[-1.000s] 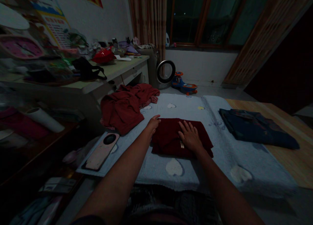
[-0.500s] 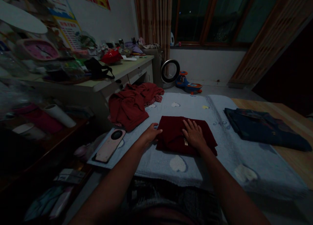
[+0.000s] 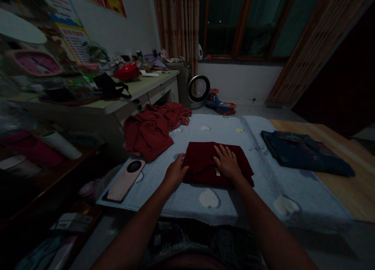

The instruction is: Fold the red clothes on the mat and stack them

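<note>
On the pale blue cloth (image 3: 216,127) in front of the person, one folded dark red garment (image 3: 200,158) lies flat, near the front edge, with a small pale label (image 3: 217,172) on top. Beyond its left side lies one rumpled red garment (image 3: 149,135), reaching to the desk (image 3: 158,92); nearer the person is one phone (image 3: 124,184), camera side up, apart from both garments. To the right, one folded dark blue garment (image 3: 304,152) lies partly on the cloth and partly on the bare wooden table (image 3: 360,186). None of these items stands between the hands and the dark red garment. The desk is crowded: one pink clock (image 3: 38,63), one black strapped item (image 3: 108,86) and one red bag (image 3: 127,71) noted. One blue and orange ride-on toy (image 3: 221,105) stands on the floor beyond.

Two hands in view. Right hand (image 3: 227,162): open, palm down, fingers slightly spread, resting on the dark red garment. Left hand (image 3: 175,173): thumb and forefinger apart, at that garment's left edge; lower fingers not clearly visible.

Count: three garments, one phone; at least five white hearts on the cloth.
</note>
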`<state>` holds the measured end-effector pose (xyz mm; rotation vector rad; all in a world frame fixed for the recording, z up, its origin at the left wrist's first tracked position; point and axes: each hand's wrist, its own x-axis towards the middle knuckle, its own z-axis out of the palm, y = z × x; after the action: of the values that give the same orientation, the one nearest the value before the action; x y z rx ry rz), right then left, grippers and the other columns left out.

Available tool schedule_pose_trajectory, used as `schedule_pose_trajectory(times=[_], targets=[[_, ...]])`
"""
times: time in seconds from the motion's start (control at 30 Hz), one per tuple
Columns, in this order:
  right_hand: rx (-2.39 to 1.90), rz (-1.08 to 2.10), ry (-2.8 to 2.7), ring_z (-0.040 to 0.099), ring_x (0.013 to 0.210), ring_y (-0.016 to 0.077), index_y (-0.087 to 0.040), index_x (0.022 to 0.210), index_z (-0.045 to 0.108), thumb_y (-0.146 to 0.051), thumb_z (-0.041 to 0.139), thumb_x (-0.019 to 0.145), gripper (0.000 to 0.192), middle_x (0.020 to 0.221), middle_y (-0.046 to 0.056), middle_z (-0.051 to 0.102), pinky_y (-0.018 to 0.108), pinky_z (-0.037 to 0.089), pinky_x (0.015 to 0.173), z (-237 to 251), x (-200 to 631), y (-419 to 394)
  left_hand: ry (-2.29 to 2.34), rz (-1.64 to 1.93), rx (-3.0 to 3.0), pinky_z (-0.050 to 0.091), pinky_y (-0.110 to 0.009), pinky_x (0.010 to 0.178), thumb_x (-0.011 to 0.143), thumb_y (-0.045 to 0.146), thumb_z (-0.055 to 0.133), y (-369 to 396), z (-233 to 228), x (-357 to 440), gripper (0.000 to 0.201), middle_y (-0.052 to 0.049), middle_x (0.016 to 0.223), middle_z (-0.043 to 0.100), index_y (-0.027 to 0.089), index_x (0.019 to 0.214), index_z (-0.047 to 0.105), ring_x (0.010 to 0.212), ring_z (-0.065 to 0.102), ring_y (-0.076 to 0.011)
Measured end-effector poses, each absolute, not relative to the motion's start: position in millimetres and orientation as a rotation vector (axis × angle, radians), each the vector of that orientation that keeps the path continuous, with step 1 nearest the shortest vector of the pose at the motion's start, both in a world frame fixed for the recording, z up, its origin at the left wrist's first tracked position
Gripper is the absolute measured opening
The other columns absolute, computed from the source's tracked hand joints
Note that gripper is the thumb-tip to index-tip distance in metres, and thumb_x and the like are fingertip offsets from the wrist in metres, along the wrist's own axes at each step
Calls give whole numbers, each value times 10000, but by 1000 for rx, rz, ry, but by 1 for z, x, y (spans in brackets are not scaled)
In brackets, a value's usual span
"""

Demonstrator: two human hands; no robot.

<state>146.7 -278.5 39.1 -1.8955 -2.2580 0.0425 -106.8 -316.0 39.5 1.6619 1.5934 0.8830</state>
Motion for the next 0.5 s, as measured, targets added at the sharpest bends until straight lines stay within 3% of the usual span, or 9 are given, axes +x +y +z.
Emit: schedule_pose_trajectory(times=[0.17,0.3,0.5], targets=[[-1904,63,-2259,159,1452,293,-319,1523,205,-479,306,981,575,1591,33,214,521,189,1136,39,146,-279,1927,824,2134,342,-480,1059,820,119,529,-320,67,-94,458,-144,1285,549,201,1271,529,1236,481,-308],[-1910,80,-2255,149,1456,287,-321,1524,199,-485,304,982,576,1594,32,202,521,181,1140,43,145,-280,1604,901,2384,184,-451,1172,898,124,387,-295,88,-47,447,-128,1420,481,163,1330,494,1386,332,-257],[-1899,160,-2227,125,1460,288,-260,1524,229,-478,298,977,593,1594,43,196,524,149,1149,42,145,-282,1319,696,2247,248,-408,1163,960,231,296,-248,54,8,483,-121,1513,385,125,1421,392,1428,283,-209]])
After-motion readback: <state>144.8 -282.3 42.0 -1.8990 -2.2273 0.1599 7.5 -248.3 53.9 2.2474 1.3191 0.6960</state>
